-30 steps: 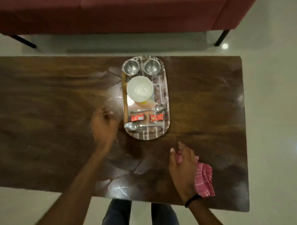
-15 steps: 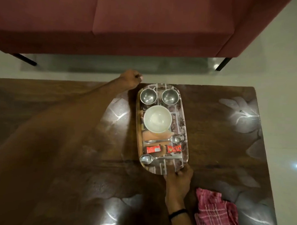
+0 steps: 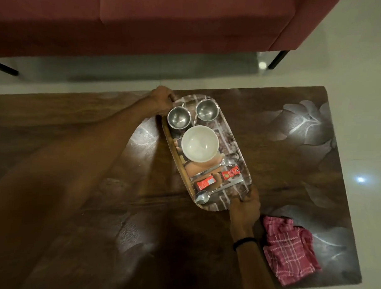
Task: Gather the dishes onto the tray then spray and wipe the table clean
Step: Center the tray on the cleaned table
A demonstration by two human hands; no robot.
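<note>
**Tray gripped at both ends, long axis running far-to-near**

Obs: The tray [image 3: 236,143] sits on the table [image 3: 282,152] right of centre, its far end close to the table's far edge, its near end reaching toward the middle. The long axis runs far-to-near, slightly skewed so the near end swings right.

Load: two steel cups [image 3: 179,118] side by side at the far end, a white bowl [image 3: 200,143] just behind them toward the near side, then two red sachets [image 3: 205,182] and two spoons [image 3: 201,197] at the near end.

Hands: the left hand [image 3: 163,100] is closed on the far-left corner of the tray rim, arm stretched across the table. The right hand [image 3: 244,208] is clamped on the near-right end, fingers curled over the rim. The hands stand at opposite ends of the long axis.

A pink checked cloth [image 3: 289,251] lies crumpled near the table's near-right corner, just beside the right wrist, apart from the tray.

Judgement: gathering looks done. With the grips diagonal, a lift must rise evenly, since the cups at the far end, under the outstretched left arm, would slide first on any tilt. No spray bottle is in view.
</note>
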